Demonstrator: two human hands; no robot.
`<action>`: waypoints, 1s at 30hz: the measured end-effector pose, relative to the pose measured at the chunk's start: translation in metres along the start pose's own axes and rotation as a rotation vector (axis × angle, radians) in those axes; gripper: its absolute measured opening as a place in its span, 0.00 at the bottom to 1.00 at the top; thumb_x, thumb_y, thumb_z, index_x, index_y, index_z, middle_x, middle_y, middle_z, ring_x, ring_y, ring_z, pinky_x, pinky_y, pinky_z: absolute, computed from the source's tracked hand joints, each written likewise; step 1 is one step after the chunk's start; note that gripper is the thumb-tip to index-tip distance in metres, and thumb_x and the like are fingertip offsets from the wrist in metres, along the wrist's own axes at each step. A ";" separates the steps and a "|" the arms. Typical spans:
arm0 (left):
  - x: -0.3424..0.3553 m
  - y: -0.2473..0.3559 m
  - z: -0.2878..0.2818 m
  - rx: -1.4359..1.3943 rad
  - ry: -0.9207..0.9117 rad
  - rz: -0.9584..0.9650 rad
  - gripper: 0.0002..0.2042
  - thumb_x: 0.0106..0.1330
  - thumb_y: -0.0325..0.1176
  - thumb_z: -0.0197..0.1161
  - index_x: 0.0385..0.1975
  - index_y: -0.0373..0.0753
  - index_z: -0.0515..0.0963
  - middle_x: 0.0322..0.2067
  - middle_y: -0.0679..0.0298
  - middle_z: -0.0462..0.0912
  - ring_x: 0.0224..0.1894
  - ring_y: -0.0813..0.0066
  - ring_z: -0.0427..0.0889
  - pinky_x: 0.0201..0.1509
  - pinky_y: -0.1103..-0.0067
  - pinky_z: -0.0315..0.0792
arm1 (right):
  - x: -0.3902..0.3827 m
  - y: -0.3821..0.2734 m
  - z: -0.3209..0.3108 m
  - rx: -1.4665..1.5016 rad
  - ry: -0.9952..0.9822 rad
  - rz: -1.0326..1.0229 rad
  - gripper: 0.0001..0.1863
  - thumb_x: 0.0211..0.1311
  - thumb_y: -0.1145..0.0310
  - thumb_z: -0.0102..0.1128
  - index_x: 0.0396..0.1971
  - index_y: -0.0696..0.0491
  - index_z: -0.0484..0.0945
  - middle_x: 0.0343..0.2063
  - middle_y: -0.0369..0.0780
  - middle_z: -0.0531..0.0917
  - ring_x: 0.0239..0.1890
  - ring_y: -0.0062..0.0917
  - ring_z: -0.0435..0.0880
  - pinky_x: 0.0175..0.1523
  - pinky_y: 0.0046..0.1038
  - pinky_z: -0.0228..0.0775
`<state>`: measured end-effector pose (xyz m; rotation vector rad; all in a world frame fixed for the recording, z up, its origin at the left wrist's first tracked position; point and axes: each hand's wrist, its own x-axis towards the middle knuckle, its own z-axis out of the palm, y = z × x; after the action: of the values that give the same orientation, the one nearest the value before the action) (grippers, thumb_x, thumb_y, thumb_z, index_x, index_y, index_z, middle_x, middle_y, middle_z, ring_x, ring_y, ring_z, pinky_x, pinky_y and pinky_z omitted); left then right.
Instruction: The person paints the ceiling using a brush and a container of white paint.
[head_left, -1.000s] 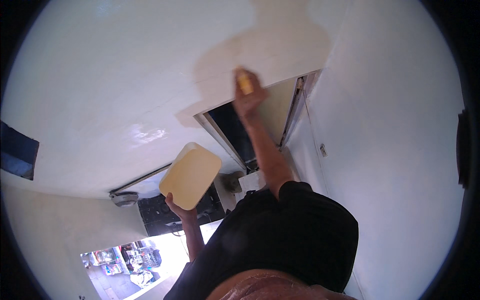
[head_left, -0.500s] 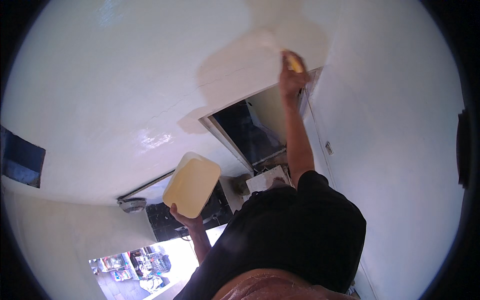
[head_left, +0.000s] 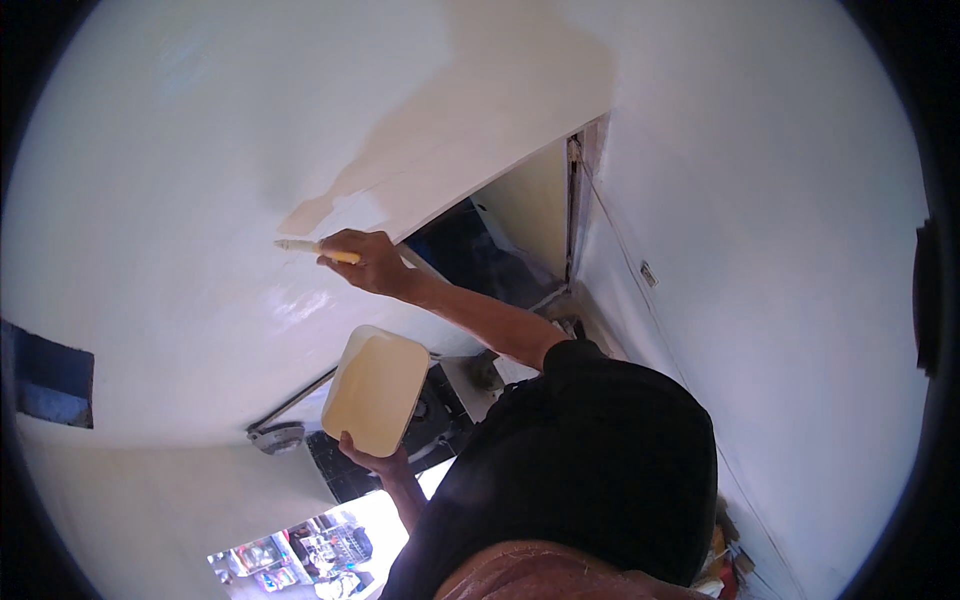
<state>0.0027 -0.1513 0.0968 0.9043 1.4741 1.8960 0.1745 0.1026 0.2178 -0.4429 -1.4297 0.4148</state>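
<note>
My right hand (head_left: pixel 365 262) is closed round the yellow handle of a paintbrush (head_left: pixel 297 245). Its pale bristles point left and lie at or very close to the white wall (head_left: pixel 180 230); contact itself is hard to tell. Lower down, my left hand (head_left: pixel 374 458) grips the near edge of a cream rectangular tub (head_left: pixel 378 385). The tub is tilted so that its inside faces me, and a pale coating shows in it. A shadow of my arm falls on the wall above the brush.
A doorway (head_left: pixel 500 240) opens beyond my right forearm. To the right stands another white wall (head_left: pixel 760 270) with a switch plate (head_left: pixel 649 274) and a thin cable. A grey lamp-like fixture (head_left: pixel 276 437), a dark tiled counter (head_left: pixel 345 472) and a blue wall opening (head_left: pixel 50 375) lie to the left.
My right hand has swung the paintbrush from above the doorway's upper right corner down and left along the wall. The tub stays in my left hand, nearly in place.
</note>
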 end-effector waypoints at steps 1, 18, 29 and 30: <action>0.003 -0.005 0.000 0.052 -0.037 0.072 0.27 0.68 0.56 0.40 0.54 0.38 0.64 0.47 0.58 0.72 0.51 0.68 0.73 0.50 0.71 0.71 | 0.001 0.011 -0.012 -0.014 0.016 -0.004 0.10 0.53 0.73 0.69 0.36 0.54 0.81 0.34 0.43 0.84 0.35 0.35 0.85 0.38 0.28 0.77; 0.019 -0.043 -0.017 -0.097 -0.246 0.189 0.29 0.63 0.38 0.62 0.58 0.36 0.56 0.53 0.53 0.66 0.52 0.64 0.70 0.53 0.66 0.69 | 0.021 0.051 -0.176 -0.774 0.706 -0.043 0.09 0.54 0.74 0.66 0.36 0.55 0.82 0.33 0.42 0.85 0.32 0.30 0.85 0.41 0.28 0.77; 0.003 0.011 0.011 -0.515 -0.046 -0.301 0.18 0.67 0.41 0.48 0.48 0.34 0.71 0.38 0.58 0.78 0.42 0.73 0.78 0.43 0.73 0.74 | 0.016 0.037 -0.038 -0.055 0.033 0.329 0.12 0.60 0.75 0.59 0.44 0.53 0.79 0.39 0.39 0.84 0.42 0.26 0.83 0.47 0.28 0.75; 0.004 0.008 0.006 -0.539 0.011 -0.278 0.18 0.67 0.41 0.48 0.48 0.34 0.71 0.38 0.58 0.78 0.42 0.73 0.78 0.43 0.73 0.74 | 0.022 0.037 -0.064 -0.089 0.171 0.285 0.14 0.61 0.75 0.58 0.47 0.56 0.78 0.40 0.37 0.84 0.42 0.22 0.82 0.48 0.26 0.75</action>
<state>0.0045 -0.1468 0.1063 0.4142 0.9508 1.9379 0.2402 0.1427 0.2116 -0.7415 -1.2253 0.5298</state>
